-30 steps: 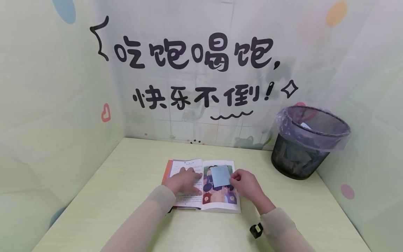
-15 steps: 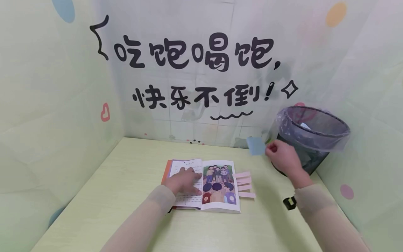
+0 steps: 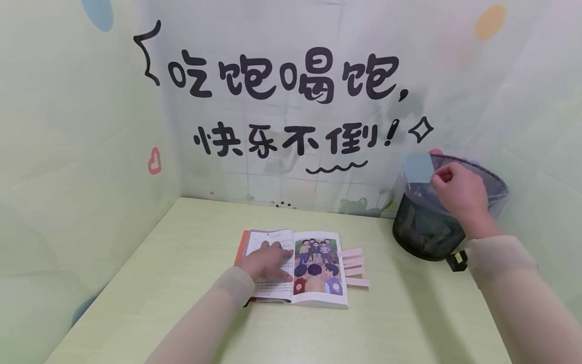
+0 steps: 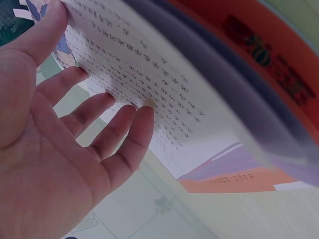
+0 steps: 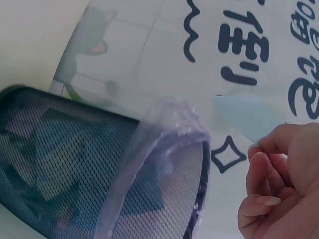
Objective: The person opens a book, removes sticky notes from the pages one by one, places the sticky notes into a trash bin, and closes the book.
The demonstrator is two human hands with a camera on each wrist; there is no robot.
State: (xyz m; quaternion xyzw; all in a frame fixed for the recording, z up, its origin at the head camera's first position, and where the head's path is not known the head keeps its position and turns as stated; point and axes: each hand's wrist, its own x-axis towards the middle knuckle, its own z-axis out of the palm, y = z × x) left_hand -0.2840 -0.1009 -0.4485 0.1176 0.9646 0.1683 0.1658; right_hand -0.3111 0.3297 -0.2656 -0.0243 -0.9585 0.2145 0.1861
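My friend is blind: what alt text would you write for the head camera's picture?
A right hand pinches a blue paper square near the rim of a bag-lined dark bin. To the left, the left hand rests on the left page of an open book, with pink strips sticking out at its right edge.

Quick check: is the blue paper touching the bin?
Apart. The right wrist view shows it: a strip of the wall is visible between the blue paper and the bin.

I hold the left arm forward, left hand palm down, fingers spread; the right arm reaches farther out, right hand higher, fingertips pinched.
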